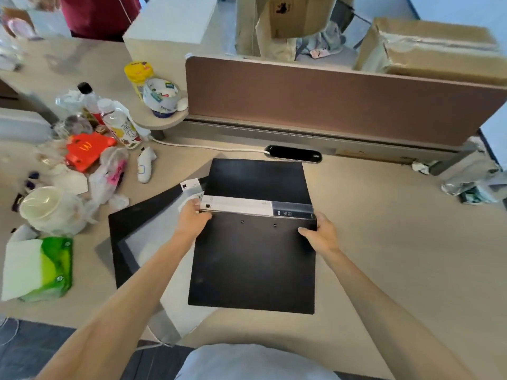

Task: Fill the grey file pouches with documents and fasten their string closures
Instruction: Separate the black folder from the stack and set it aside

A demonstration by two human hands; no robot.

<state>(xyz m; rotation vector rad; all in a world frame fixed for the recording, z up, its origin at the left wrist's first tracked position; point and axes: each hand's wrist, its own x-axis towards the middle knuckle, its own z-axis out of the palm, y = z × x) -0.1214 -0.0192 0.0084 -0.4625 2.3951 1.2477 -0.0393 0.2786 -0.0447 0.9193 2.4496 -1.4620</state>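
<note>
A dark grey file pouch (253,264) lies flat on the desk in front of me, its flap (258,179) folded open away from me. A strip of white and grey documents (247,206) sticks out of its mouth. My left hand (192,219) grips the documents at the pouch's upper left corner. My right hand (321,233) pinches the pouch's upper right edge. Two small closure buttons (242,222) show just below the mouth. A second dark pouch (131,242) lies to the left, partly under my left arm, with pale sheets on it.
Clutter fills the desk's left side: a green tissue pack (41,270), a white bowl (41,205), bottles (118,124), plastic bags, an orange carton (87,149). A brown divider panel (329,102) stands behind, with a black cable port (293,153). Crumpled plastic (472,182) sits far right.
</note>
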